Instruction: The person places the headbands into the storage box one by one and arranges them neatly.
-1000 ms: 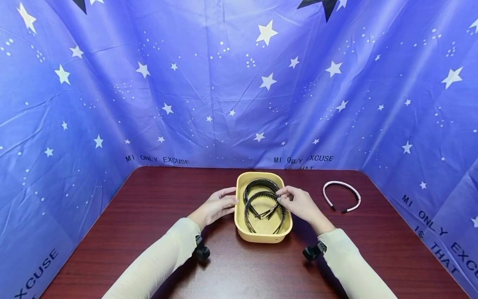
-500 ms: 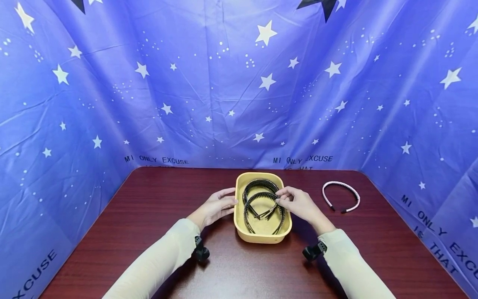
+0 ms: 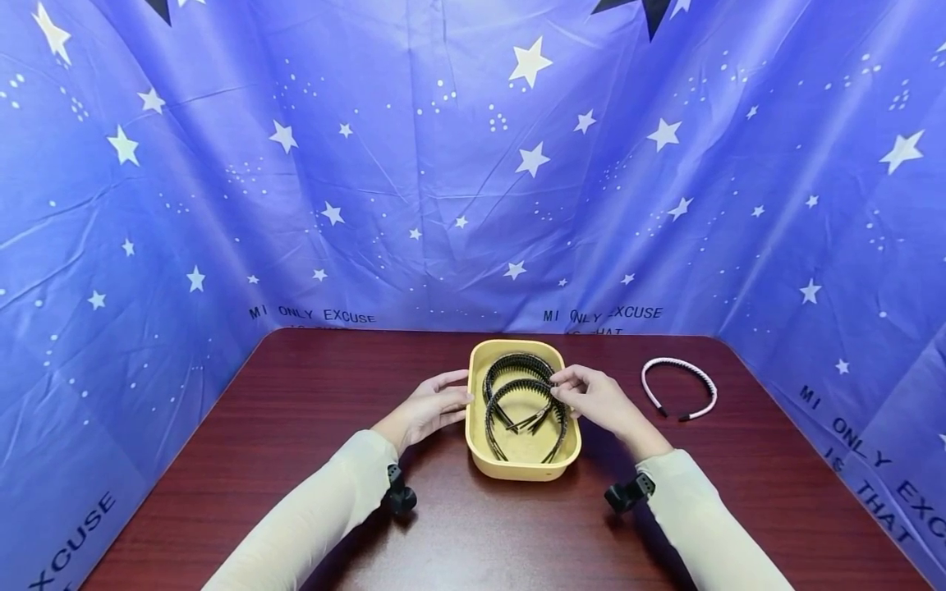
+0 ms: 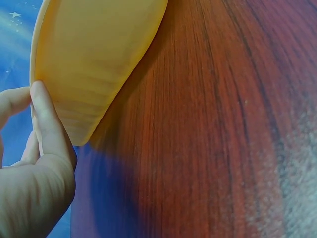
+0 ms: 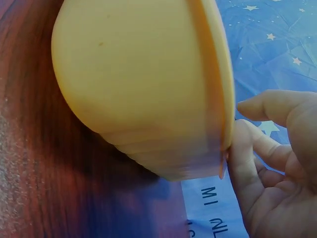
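Note:
A yellow plastic bin (image 3: pixel 480 460) stands on the table with black toothed headbands (image 3: pixel 519 360) overlapping inside it. My left hand (image 3: pixel 424 410) touches the bin's left side with extended fingers; in the left wrist view, a fingertip (image 4: pixel 39 91) rests at the rim. My right hand (image 3: pixel 599 402) is at the right rim, its fingertips reaching over the edge beside the headbands. The right wrist view shows this hand's fingers (image 5: pixel 241 136) close against the rim, loosely bent, with no headband visible between them. From that side the bin wall hides the headbands.
A pale pink headband (image 3: pixel 714 392) with dark tips lies on the table to the right of the bin. The dark red wooden table (image 3: pixel 310 501) meets a blue star-printed curtain (image 3: pixel 414 164) at the back and both sides.
My right hand has drawn slightly to the right over the bin's rim. The left hand, bin and headbands hold their places, apart from a small shift of the head view.

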### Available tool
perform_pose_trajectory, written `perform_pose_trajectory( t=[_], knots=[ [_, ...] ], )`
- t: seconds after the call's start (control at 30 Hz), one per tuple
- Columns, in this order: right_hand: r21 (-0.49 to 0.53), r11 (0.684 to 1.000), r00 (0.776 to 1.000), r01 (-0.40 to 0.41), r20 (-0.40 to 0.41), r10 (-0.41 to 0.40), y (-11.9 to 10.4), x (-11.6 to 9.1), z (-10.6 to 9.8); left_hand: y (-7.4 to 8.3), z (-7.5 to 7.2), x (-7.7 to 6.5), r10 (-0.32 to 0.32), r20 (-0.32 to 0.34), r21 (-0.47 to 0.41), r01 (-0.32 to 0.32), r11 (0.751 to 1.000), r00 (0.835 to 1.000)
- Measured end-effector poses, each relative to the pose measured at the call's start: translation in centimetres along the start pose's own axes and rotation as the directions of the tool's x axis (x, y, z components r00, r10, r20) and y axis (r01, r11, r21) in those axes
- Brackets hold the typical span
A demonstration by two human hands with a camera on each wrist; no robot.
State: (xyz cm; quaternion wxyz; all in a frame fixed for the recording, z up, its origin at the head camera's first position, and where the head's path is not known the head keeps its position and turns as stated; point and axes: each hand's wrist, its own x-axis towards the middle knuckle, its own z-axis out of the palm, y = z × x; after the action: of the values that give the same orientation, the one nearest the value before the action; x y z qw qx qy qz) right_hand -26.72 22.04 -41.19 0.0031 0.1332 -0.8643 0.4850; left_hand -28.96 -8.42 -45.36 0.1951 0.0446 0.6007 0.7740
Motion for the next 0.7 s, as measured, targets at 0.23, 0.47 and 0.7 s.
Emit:
perform_pose_trajectory(
  t=[0.23,0.47,0.7],
  knots=[
    [0.011,1.0,1.0,0.012,0.024,-0.012,-0.6,-0.1,-0.7,0.0,-0.1,0.0,-0.001,0.005,0.001,0.001,1.0,1.0],
    [-0.013,1.0,1.0,0.012,0.029,-0.011,-0.5,-0.4,-1.6,0.0,-0.1,0.0,0.002,-0.004,-0.005,-0.002,1.0,1.0],
    [-0.04,0.999,1.0,0.03,0.004,-0.03,-0.1,-0.6,-3.2,0.0,0.0,-0.1,0.004,0.005,-0.005,-0.004,1.0,1.0]
  ],
)
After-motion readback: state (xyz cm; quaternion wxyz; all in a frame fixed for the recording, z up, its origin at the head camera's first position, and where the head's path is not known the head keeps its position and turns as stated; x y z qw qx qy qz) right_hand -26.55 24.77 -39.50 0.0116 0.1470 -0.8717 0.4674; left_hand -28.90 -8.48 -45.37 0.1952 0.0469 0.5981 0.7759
